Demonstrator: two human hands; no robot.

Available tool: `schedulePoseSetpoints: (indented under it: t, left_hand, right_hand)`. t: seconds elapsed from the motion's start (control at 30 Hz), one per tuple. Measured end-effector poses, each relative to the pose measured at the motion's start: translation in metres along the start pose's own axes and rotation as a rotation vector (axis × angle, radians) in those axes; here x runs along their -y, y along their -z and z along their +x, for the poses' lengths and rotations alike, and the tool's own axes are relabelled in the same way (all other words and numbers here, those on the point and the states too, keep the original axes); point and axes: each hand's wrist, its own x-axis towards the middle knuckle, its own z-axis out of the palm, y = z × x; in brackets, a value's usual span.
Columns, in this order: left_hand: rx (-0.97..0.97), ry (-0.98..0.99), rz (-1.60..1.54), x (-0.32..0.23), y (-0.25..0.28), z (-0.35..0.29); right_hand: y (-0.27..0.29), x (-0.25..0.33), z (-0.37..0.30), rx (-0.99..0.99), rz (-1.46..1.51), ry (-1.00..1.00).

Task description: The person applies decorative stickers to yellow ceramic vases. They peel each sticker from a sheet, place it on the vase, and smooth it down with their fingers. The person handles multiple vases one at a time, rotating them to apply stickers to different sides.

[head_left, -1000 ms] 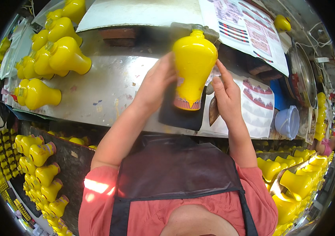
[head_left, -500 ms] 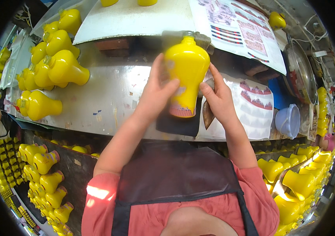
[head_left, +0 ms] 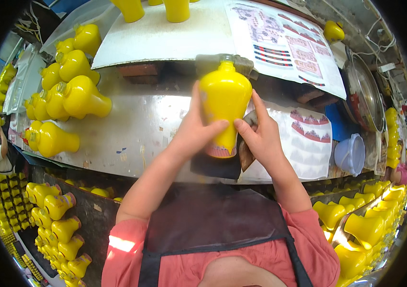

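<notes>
A bottle held upright over the middle of the table, with more bottles all around.

The bottle [head_left: 225,103] stands between the left hand [head_left: 195,134] and the right hand [head_left: 260,136], above a dark mat [head_left: 213,167] on the table [head_left: 136,134]. A cluster of lying bottles [head_left: 65,100] rests at the table's left. A sheet of labels [head_left: 308,143] lies just right of the mat, and a bowl [head_left: 351,153] right of that. Crated bottles [head_left: 55,215] sit below the table's left edge.
</notes>
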Motion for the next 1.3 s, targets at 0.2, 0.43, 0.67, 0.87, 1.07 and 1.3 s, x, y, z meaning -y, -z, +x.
schedulePoseSetpoints:
  t: [0.2, 0.43, 0.67, 0.87, 1.07, 1.3]
  left_hand:
    - [0.008, 0.038, -0.023, -0.006, -0.001, 0.005]
    - [-0.188, -0.248, 0.607, -0.025, -0.012, -0.013]
    - [-0.149, -0.188, 0.722, -0.018, -0.02, -0.011]
    - [-0.1, -0.092, 0.032, -0.005, -0.019, 0.005]
    - [-0.164, 0.033, -0.071, -0.009, -0.017, 0.006]
    - [-0.051, 0.084, -0.407, -0.012, -0.012, 0.016]
  right_hand:
    - [0.002, -0.002, -0.002, -0.011, -0.024, -0.005]
    - [0.002, -0.028, 0.015, -0.005, 0.303, -0.109]
    - [-0.003, -0.025, 0.017, -0.063, 0.113, 0.093]
    - [0.009, 0.002, 0.001, -0.039, -0.074, 0.042]
    - [0.01, 0.012, 0.01, -0.127, 0.02, 0.137]
    - [0.009, 0.011, 0.001, -0.084, -0.048, 0.187]
